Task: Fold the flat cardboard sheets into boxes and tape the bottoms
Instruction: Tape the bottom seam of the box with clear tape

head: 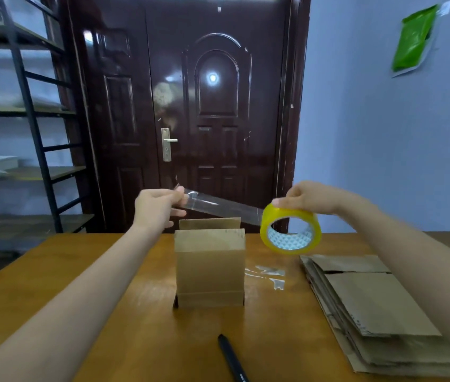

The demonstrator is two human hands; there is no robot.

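Pinching the free end of a clear tape strip [219, 206], the left hand [157, 206] holds it up over the table, while the right hand [307, 198] grips the top of the yellow tape roll [291, 230], fingers curled over its rim. The strip runs taut between the two hands, slanting down from left to right, right above the box.

Nearest the camera, a black pen [232, 359] lies on the wooden table [80, 299], pointing away and slightly left, well apart from everything else. Off to the right, a stack of flat cardboard sheets [375, 310] rests on the tabletop under the right forearm, its edges fanned and uneven.

Centre stage, the folded cardboard box [209, 268] stands upright on the table, between the two forearms, its top flaps up and directly beneath the stretched strip. Just beside it on the right, some loose clear tape scraps [269, 274] lie stuck or resting on the wood, between the box and the sheet stack. The roll hangs in the air above those scraps, not touching the table.

Further back, a dark glossy door [190, 106] with a metal handle [167, 143] fills the middle of the wall. A metal shelving rack [25, 119] stands to the left, and a green packet [414, 40] is fixed high on the blue wall [383, 133] to the right.
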